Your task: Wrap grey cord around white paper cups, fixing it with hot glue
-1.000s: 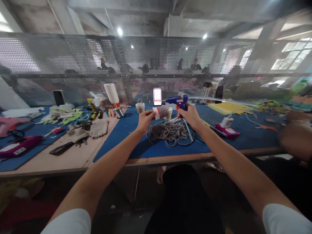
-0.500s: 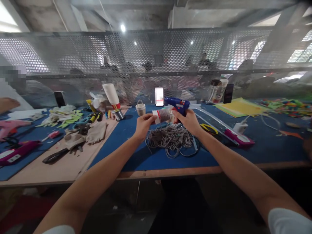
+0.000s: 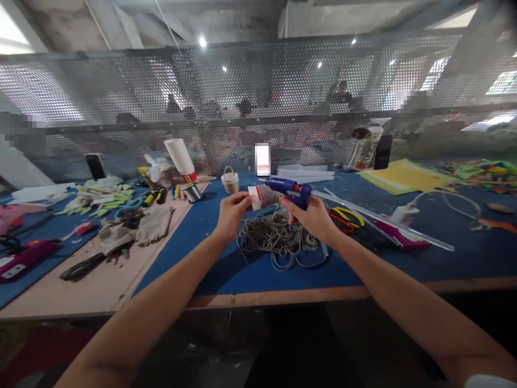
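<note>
My left hand point(image 3: 234, 214) pinches the white rim of a paper cup point(image 3: 266, 197) that lies sideways in the air, its side wrapped in grey cord. My right hand point(image 3: 309, 211) is closed round a blue glue gun point(image 3: 288, 187), whose nozzle points left, close above the cup. A clear glue stick point(image 3: 383, 220) sticks out from the gun's back toward the right. Right-hand fingertips are beside the cup's far end; whether they touch it I cannot tell. Below both hands, a tangled pile of grey cord point(image 3: 278, 237) lies on the blue mat point(image 3: 181, 269).
Behind stand a small cord-wrapped cup with a handle point(image 3: 230, 182), a lit phone point(image 3: 262, 159) and stacked paper cups point(image 3: 180, 159). Yellow-handled pliers point(image 3: 352, 216) and a white adapter point(image 3: 405, 214) lie right. Gloves point(image 3: 154, 225) lie left. A perforated metal screen point(image 3: 226, 97) rises behind.
The glue gun has moved down and left over the cup, and its glue stick now shows at the back. The cup has shifted slightly left. The camera view has shifted a little.
</note>
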Action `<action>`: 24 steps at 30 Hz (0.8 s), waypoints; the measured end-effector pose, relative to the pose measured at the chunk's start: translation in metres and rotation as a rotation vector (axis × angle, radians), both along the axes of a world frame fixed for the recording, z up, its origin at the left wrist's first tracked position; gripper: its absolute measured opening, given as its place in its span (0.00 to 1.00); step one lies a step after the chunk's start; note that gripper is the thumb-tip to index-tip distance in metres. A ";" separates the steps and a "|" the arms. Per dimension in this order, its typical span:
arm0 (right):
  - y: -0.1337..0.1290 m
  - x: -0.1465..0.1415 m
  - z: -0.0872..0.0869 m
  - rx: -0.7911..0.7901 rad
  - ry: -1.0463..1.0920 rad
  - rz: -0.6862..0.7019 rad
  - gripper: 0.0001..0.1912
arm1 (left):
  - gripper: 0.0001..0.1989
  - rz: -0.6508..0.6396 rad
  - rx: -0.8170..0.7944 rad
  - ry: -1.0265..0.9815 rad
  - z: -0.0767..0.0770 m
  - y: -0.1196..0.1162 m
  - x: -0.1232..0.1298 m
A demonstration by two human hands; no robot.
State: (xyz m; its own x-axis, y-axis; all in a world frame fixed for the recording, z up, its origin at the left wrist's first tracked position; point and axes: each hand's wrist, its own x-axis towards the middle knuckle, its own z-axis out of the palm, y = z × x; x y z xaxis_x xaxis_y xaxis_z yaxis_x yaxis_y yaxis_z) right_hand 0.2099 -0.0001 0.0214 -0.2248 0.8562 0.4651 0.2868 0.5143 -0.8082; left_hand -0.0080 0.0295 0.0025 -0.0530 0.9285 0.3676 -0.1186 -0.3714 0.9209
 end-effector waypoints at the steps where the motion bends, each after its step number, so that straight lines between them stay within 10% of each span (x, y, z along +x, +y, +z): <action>1: 0.000 0.000 -0.001 -0.001 -0.033 -0.017 0.20 | 0.10 0.007 0.010 0.014 0.000 0.001 -0.002; 24: 0.005 0.000 -0.012 0.187 -0.280 -0.142 0.24 | 0.10 0.151 0.122 0.169 0.000 0.005 -0.010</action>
